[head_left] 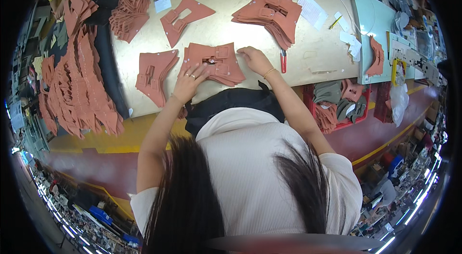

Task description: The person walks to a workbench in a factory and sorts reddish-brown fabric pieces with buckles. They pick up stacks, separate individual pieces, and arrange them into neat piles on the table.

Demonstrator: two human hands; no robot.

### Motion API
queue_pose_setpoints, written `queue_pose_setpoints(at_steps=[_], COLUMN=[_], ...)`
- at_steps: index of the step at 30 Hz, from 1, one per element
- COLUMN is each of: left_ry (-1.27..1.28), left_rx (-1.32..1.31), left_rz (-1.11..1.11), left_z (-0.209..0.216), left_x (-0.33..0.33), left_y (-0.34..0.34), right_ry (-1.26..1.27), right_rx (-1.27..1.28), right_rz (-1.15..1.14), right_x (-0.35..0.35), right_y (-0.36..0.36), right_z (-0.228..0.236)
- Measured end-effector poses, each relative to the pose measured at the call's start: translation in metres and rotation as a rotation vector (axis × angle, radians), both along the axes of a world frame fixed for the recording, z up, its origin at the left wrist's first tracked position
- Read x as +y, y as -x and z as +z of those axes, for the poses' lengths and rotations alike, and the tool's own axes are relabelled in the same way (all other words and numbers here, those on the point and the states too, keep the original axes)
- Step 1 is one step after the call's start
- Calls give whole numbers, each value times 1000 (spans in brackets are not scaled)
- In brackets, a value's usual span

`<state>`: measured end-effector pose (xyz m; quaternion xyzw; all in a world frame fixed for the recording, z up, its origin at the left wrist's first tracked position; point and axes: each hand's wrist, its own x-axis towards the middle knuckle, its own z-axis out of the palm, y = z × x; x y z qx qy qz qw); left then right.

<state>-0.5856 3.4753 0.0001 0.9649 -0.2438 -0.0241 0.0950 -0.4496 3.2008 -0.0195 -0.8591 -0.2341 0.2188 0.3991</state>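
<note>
A stack of flat, flared terracotta pieces with square buckles (204, 52) is flanked by hands held apart on a pale, smooth table (301, 69).
Its near left side is covered by the spread left hand (191, 81); the right hand (256, 60) is curled at its right edge, grip unclear. It is bordered by another terracotta stack (156, 73) and a slim red-handled tool (283, 63).
</note>
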Motion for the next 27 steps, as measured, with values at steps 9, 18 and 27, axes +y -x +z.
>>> queue_pose_setpoints(at_steps=[9, 18, 27], left_ry=[415, 944, 1154], left_rx=[177, 460, 740], left_rz=[701, 1179, 1259], left_z=[0, -55, -29], left_x=[17, 20, 2], left_y=[19, 29, 47], right_ry=[-43, -62, 209], right_rx=[147, 32, -432], right_rz=[-174, 1, 409], right_x=[-16, 6, 53], right_y=[-7, 12, 39], right_z=[5, 5, 23])
